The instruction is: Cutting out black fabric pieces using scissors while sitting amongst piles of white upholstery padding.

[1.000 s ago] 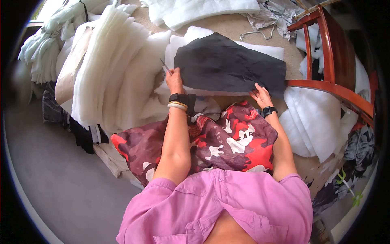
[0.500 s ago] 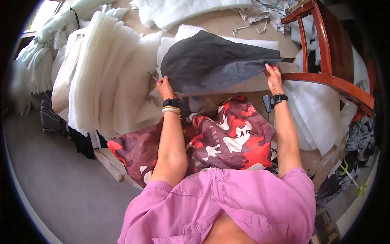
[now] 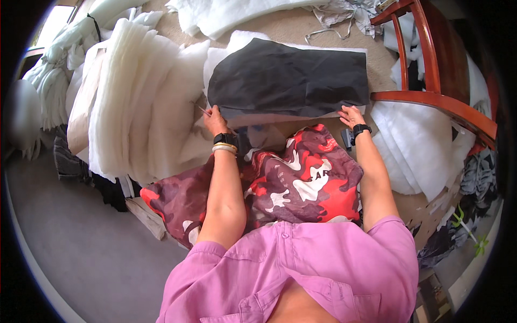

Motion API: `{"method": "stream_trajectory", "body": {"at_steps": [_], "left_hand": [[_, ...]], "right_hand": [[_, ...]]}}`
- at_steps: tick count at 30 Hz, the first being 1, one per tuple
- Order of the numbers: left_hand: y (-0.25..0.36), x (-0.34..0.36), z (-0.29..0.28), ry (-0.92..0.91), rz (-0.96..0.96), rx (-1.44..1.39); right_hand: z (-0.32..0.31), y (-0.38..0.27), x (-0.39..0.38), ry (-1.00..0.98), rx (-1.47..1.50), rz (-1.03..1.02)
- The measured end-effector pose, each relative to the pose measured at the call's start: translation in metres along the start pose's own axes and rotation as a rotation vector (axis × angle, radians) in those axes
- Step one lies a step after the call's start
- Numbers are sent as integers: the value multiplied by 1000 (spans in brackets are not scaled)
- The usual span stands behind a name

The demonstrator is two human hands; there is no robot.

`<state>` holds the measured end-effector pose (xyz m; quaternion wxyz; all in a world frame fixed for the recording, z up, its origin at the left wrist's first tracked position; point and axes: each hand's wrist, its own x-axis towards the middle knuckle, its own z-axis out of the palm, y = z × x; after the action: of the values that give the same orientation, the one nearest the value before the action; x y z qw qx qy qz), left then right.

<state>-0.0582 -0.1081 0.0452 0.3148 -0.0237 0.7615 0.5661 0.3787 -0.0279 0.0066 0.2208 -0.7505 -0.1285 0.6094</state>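
Observation:
A dark grey cloth piece (image 3: 291,78), rounded at its left end, lies flat over a sheet of white wadding (image 3: 245,40) that shows along its far edge. At the cloth's near left corner, my left hand (image 3: 216,123) is closed around a thin pointed metal tool (image 3: 204,111); its handle is hidden in the fingers. My right hand (image 3: 351,116) rests at the near right edge of the cloth, fingers stretched out and apart. Red, maroon and white camouflage-patterned fabric (image 3: 307,183) covers my lap below the cloth.
A thick stack of white wadding (image 3: 134,102) stands at the left. To the right are a reddish wooden chair frame (image 3: 431,97) lying over and more wadding (image 3: 414,145). Another white sheet (image 3: 231,16) lies on the floor at the far side. Grey cloth scraps (image 3: 479,177) lie at the far right.
The cloth's right end, held raised and folded over before, now lies spread flat. My right hand has let go of it and moved nearer to me. My left hand has shifted slightly nearer.

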Motion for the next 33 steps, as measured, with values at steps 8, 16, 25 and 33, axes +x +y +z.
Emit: {"method": "stream_trajectory", "body": {"at_steps": [8,16,25,33], "left_hand": [[-16,19,-8,12,119,151],[-19,8,-1,42,148,124],[-25,14,5,-177,67,152],[-6,14,23,-295,262,112]], "right_hand": [[-4,12,-7,-35,67,87],[1,25,0,-135,430,285],[17,-7,45,-195,566,-122],[1,-47,31,5,580,-255]]}}
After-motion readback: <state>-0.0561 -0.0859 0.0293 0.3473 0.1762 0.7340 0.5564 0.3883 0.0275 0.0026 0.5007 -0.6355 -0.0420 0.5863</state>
